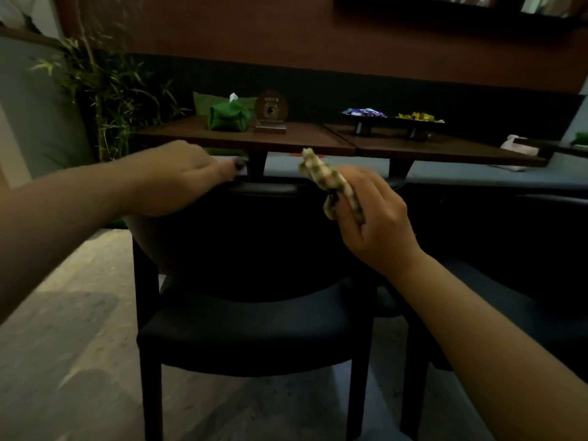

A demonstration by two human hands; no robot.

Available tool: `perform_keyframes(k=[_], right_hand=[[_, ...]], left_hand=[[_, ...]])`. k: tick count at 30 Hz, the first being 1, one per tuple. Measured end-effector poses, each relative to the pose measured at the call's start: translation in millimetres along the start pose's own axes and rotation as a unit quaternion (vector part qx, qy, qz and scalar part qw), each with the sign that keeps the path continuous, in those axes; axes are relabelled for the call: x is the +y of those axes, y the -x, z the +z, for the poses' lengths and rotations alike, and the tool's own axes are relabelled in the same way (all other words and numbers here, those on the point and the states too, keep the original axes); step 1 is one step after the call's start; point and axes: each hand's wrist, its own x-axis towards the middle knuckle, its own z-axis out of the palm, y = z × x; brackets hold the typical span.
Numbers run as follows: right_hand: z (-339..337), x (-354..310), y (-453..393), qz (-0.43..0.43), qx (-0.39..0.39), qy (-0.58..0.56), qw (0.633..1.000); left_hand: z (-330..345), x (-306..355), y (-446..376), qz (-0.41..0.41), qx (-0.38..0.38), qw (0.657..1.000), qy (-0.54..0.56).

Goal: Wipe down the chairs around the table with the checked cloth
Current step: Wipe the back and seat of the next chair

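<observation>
A black chair [254, 329] with a curved backrest stands in front of me, pushed toward the dark wooden table [302, 140]. My left hand [178, 179] rests on the top left of the backrest, fingers curled over its rim. My right hand [375, 214] hovers at the backrest's upper right, closed around the bunched green-and-white checked cloth [327, 178], which sticks up out of the fist. A second dark chair [509, 281] stands to the right, partly hidden by my right arm.
On the table are a green tissue holder [227, 117], a round wooden plaque [271, 111] and a black tray [394, 120] of wrapped sweets. Bamboo plants [105, 90] stand at the left. A grey bench [477, 176] runs behind the table. Pale floor lies left.
</observation>
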Motion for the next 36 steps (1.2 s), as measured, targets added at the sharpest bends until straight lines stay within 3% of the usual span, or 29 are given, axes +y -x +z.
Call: perform_keyframes(k=[4, 7, 10, 12, 15, 20, 25, 27, 32, 36], right_hand=[[-2, 22, 9, 0.071, 0.039, -0.029, 0.996], [-5, 47, 21, 0.202, 0.078, -0.014, 0.976], [-2, 72, 29, 0.361, 0.129, -0.027, 0.923], [1, 92, 26, 0.441, 0.147, -0.049, 0.884], [2, 121, 17, 0.537, 0.147, -0.077, 0.827], [8, 110, 25, 0.525, 0.189, -0.177, 0.811], [11, 71, 36, 0.416, 0.245, -0.16, 0.861], [21, 62, 44, 0.405, 0.279, -0.159, 0.856], [58, 46, 82, 0.537, 0.339, -0.124, 0.762], [71, 47, 102, 0.629, 0.352, -0.177, 0.67]], left_hand=[[15, 85, 1, 0.116, 0.047, 0.98, -0.154], [42, 138, -23, 0.138, 0.091, 0.965, -0.202], [62, 158, -41, 0.123, 0.159, 0.953, -0.225], [69, 157, -39, 0.137, 0.245, 0.924, -0.26], [74, 153, -33, 0.161, 0.298, 0.895, -0.292], [73, 159, -29, 0.144, 0.306, 0.895, -0.291], [82, 157, -35, 0.148, 0.343, 0.896, -0.241], [81, 157, -34, 0.149, 0.35, 0.895, -0.233], [79, 154, -35, 0.154, 0.348, 0.896, -0.231], [79, 154, -33, 0.161, 0.352, 0.891, -0.238]])
